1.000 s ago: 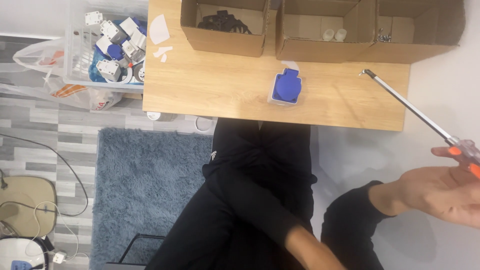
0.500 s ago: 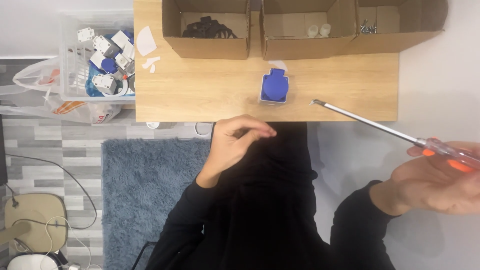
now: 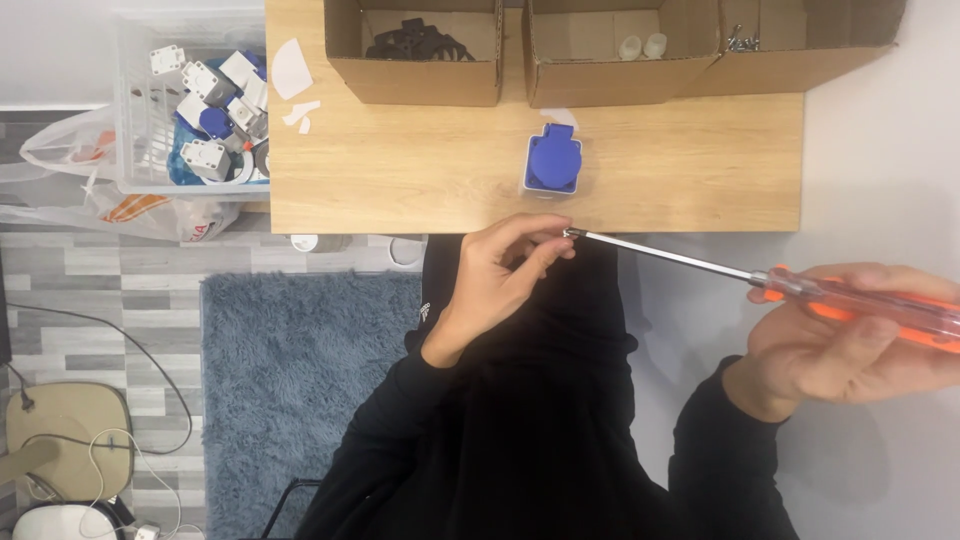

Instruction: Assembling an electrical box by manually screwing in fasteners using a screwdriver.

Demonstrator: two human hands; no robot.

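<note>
Screwdriver (image 3: 760, 275) with a long steel shaft and a clear orange handle lies across the near right of the view, its tip pointing left. The right hand (image 3: 850, 335) is wrapped around the handle, fingers curled closed on it. The left hand (image 3: 500, 275) sits just near of the table edge, thumb and fingertips pressed together at the very tip of the shaft; whether something small is pinched there cannot be told.

On the wooden table (image 3: 400, 170), a blue socket with a white base (image 3: 552, 165) stands alone, just beyond the left hand and apart from it.

Along the far edge stand open cardboard boxes. The left box (image 3: 415, 80) holds a heap of black parts (image 3: 415, 42). The middle box (image 3: 620, 75) holds two small white cylindrical pieces (image 3: 642, 46) against its far wall. The right box (image 3: 800, 60) holds a few small metal screws (image 3: 742, 40) in its far left corner.

Left of the table, a clear plastic crate (image 3: 190, 120) is filled with white and blue electrical fittings. A white plastic bag (image 3: 70, 160) lies beside it on the floor. Some white scraps (image 3: 292, 80) lie on the table's far left corner. A blue-grey rug (image 3: 300, 390) covers the floor near left, with cables (image 3: 90, 330) further left.
</note>
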